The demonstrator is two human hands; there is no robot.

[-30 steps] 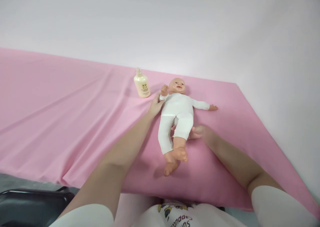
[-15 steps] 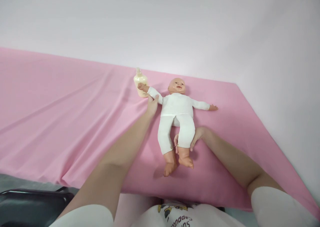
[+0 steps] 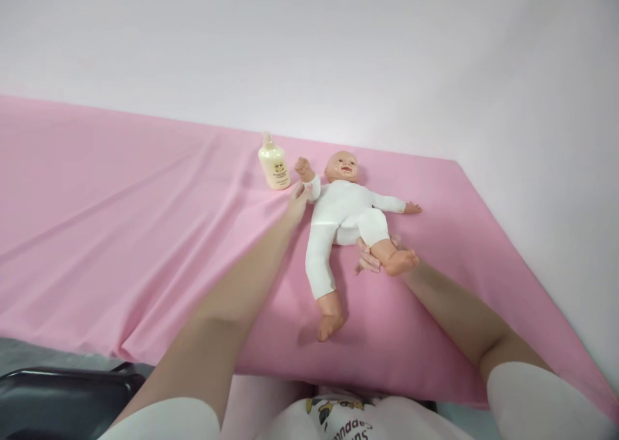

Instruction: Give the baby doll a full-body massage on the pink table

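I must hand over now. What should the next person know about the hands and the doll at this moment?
Left hand: fingers on the doll's raised arm, by the white sleeve.
Right hand: grips the doll's bare lower leg, lifted and bent outward.
The doll lies on its back on the pink cloth; its other leg is straight, flat on the cloth.
Cream lotion bottle stands upright beside the doll's raised hand, untouched.
Done: one arm and one leg lifted. Left: the other arm and leg lie unheld.
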